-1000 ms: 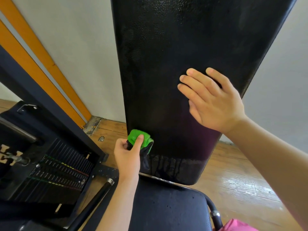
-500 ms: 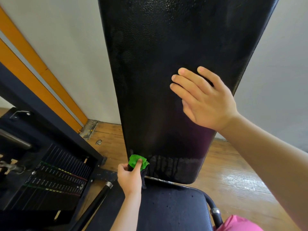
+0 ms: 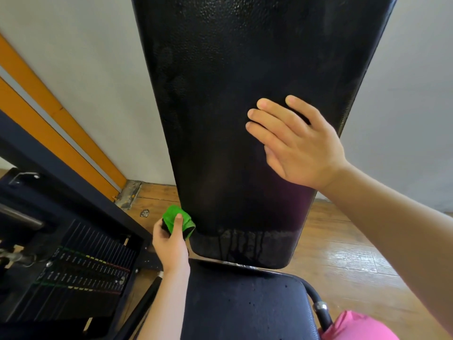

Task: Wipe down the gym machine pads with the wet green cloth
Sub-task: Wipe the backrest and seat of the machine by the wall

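Beside the lower left edge of the back pad: green cloth, wadded.
Left grip: thumb and fingers curled round the cloth.
Right grip: flat on the pad, holding nothing.
Handling: probably soft, light, dripping; keep it bunched.

Left hand curled, gripping (thumb on top); right hand flat, 4 fingers straight.

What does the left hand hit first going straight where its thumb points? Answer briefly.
The left hand, gripping the green cloth, points up and slightly right: it would first meet the lower left edge of the back pad. The cloth seems to touch it, but depth is unclear.
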`<state>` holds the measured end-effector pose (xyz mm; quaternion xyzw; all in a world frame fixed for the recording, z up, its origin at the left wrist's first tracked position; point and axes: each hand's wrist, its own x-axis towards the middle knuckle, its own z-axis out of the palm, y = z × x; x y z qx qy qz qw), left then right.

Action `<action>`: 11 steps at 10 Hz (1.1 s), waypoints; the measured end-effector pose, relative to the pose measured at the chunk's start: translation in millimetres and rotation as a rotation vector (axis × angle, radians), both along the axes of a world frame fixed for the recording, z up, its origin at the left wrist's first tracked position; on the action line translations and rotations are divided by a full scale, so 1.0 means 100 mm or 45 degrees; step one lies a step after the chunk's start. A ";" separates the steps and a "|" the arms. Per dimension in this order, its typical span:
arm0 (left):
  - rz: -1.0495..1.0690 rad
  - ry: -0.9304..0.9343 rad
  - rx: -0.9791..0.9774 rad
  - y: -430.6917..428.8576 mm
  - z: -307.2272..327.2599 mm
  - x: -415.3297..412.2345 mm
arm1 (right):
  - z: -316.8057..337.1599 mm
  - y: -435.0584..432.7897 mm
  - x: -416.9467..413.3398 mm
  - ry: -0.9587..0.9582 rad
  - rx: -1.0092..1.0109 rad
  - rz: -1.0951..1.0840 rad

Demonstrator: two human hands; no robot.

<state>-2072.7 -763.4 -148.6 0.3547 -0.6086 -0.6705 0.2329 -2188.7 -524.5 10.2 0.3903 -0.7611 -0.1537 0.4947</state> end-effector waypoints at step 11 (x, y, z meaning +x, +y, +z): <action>-0.046 -0.076 -0.109 0.25 -0.09 0.13 | 0.00 -0.01 0.02 -0.004 -0.011 -0.014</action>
